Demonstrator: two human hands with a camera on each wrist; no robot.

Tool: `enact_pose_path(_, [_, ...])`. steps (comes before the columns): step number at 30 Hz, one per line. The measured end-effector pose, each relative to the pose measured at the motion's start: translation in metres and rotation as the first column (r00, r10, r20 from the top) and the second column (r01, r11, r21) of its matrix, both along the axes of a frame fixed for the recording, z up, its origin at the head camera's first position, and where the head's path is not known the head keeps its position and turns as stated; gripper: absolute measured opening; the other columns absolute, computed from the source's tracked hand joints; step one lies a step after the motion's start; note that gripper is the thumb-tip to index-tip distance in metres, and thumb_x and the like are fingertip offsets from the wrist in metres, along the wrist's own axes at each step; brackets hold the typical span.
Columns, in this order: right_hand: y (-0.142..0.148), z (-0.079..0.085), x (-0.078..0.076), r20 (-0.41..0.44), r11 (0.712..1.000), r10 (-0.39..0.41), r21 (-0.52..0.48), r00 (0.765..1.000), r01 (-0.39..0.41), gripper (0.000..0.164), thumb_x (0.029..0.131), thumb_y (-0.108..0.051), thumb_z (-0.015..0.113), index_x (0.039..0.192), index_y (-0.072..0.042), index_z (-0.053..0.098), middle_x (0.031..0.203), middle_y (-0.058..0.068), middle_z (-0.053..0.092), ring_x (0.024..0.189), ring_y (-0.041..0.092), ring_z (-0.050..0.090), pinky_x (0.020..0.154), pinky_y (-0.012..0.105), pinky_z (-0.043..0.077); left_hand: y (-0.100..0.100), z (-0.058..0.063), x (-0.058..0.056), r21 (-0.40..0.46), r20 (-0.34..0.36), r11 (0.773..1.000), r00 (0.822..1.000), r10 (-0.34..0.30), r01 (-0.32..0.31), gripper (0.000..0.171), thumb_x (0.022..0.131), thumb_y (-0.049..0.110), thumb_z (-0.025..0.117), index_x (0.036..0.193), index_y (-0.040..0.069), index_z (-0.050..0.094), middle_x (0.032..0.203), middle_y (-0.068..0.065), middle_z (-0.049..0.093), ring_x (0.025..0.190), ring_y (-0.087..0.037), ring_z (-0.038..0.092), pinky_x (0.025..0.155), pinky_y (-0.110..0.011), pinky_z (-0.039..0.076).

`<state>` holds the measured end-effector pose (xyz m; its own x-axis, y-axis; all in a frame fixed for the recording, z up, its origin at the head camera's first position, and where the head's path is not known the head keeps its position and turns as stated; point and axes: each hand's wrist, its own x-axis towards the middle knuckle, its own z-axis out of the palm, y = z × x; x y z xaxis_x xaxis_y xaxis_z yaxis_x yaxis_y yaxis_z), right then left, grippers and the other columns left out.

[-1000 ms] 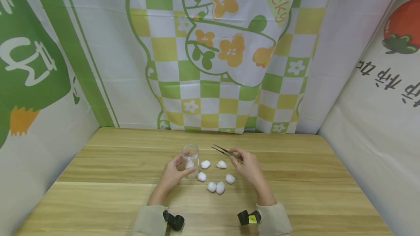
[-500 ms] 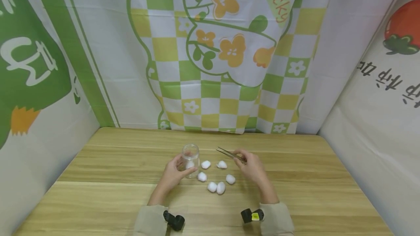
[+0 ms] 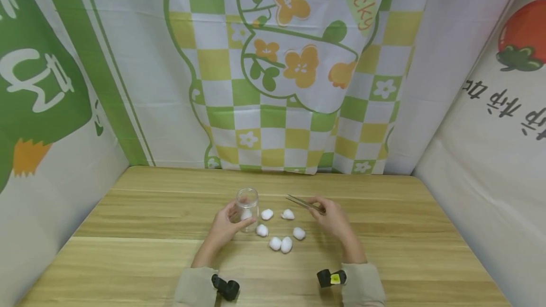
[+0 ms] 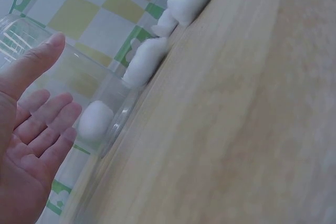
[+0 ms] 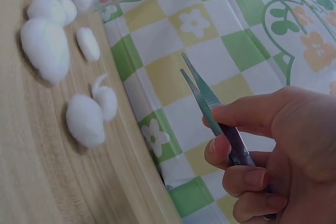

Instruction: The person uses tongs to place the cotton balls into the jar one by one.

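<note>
My left hand (image 3: 226, 225) grips a clear jar (image 3: 248, 198) that stands upright on the table, thumb on the near side and fingers behind. Inside it, at the bottom, lies one white cotton ball (image 4: 95, 120). My right hand (image 3: 332, 219) pinches a pair of metal tweezers (image 5: 211, 96) between thumb and fingers. The tweezers' tips are slightly apart with nothing between them, and they point left above the table. Several loose cotton balls lie in a rough ring between the hands, among them one beside the jar (image 3: 262, 230) and one nearest the right hand (image 3: 299, 233).
The wooden table (image 3: 149, 221) ends at the back against a green and yellow checked cloth (image 3: 273, 131). White printed cloth (image 3: 482, 193) hangs along the sides. Two touching cotton balls (image 3: 286, 244) lie at the near side of the ring.
My right hand has drawn back to the right and slightly nearer with the tweezers. My left hand, the jar and the cotton balls have stayed in place.
</note>
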<state>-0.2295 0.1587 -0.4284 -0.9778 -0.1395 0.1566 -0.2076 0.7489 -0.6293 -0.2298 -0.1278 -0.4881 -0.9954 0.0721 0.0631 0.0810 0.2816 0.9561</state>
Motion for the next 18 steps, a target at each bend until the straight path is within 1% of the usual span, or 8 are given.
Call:
enact_pose_path(4, [0.003,-0.003,-0.001,0.015,1.000,0.009,0.012,1.000,-0.010,0.021,0.088,-0.011,0.067,0.110,-0.009,0.069,0.075,0.007,0.063,0.064,0.012,0.046,0.056,0.022,0.036,0.000,0.000,0.000,0.001,0.000,1.000,1.000,0.000,0.000,0.062,0.079,0.020,0.078,0.135,0.012,0.052,0.139,-0.018,0.056,0.133,-0.036,0.050,0.116,-0.050,0.039])
enact_pose_path(8, [0.005,-0.006,-0.003,0.032,1.000,0.017,0.015,0.999,-0.018,0.022,0.088,-0.010,0.067,0.109,-0.008,0.068,0.070,0.006,0.060,0.061,0.012,0.044,0.054,0.022,0.035,-0.001,0.001,0.001,0.005,0.001,1.000,1.000,-0.003,0.003,0.063,0.080,0.020,0.078,0.136,0.011,0.051,0.140,-0.019,0.056,0.133,-0.037,0.050,0.116,-0.051,0.039])
enact_pose_path(12, [0.005,-0.010,-0.005,0.057,1.000,0.014,0.013,0.998,-0.014,0.021,0.088,-0.009,0.067,0.108,-0.008,0.068,0.067,0.004,0.057,0.058,0.012,0.043,0.052,0.021,0.033,-0.001,0.001,0.001,0.003,0.000,1.000,1.000,-0.005,0.005,0.064,0.080,0.019,0.078,0.136,0.011,0.051,0.139,-0.019,0.055,0.133,-0.037,0.050,0.115,-0.051,0.039])
enact_pose_path(18, [0.007,-0.013,-0.006,0.095,1.000,-0.005,0.021,0.995,0.003,0.018,0.089,-0.010,0.065,0.106,-0.010,0.069,0.067,0.004,0.058,0.056,0.012,0.044,0.050,0.022,0.034,-0.001,0.000,0.000,-0.002,0.004,1.000,1.000,-0.008,0.008,0.065,0.080,0.021,0.078,0.137,0.012,0.050,0.141,-0.019,0.054,0.134,-0.038,0.049,0.116,-0.051,0.038])
